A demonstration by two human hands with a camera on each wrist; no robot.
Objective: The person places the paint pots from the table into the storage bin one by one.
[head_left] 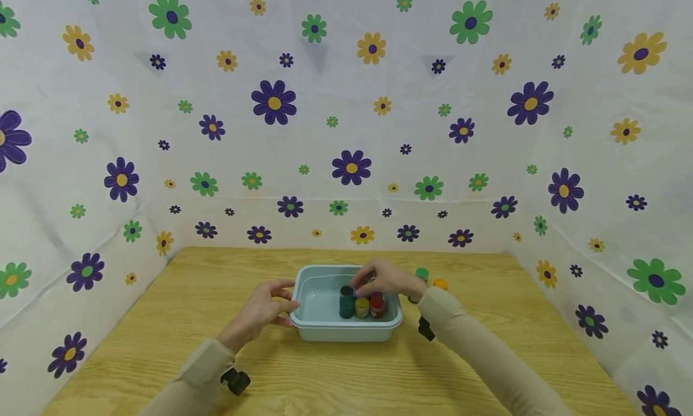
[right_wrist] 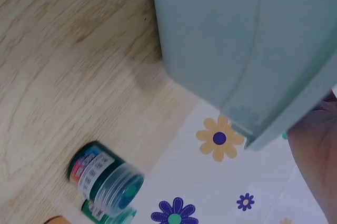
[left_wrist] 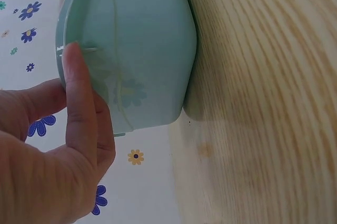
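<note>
A pale blue plastic basin [head_left: 346, 333] sits on the table. My left hand [head_left: 265, 308] grips its left rim; in the left wrist view, fingers [left_wrist: 79, 92] lie against the outer wall just under the lip. My right hand [head_left: 387, 278] reaches over the right side into the basin, fingertips pinching a small purple-topped jar [head_left: 356, 292] that is mostly hidden. Beside it in the basin stand a dark teal jar [head_left: 346, 303], a yellow jar [head_left: 362, 308] and a red jar [head_left: 377, 306]. In the right wrist view the basin's wall hides the fingertips.
Right of the basin, partly behind my right wrist, are a green-topped jar [head_left: 422, 275] and an orange-topped one [head_left: 441, 284]. The right wrist view shows a dark green jar [right_wrist: 102, 174] with a clear lid. Flower-printed white sheeting [head_left: 346, 103] encloses the wooden table [head_left: 325, 380].
</note>
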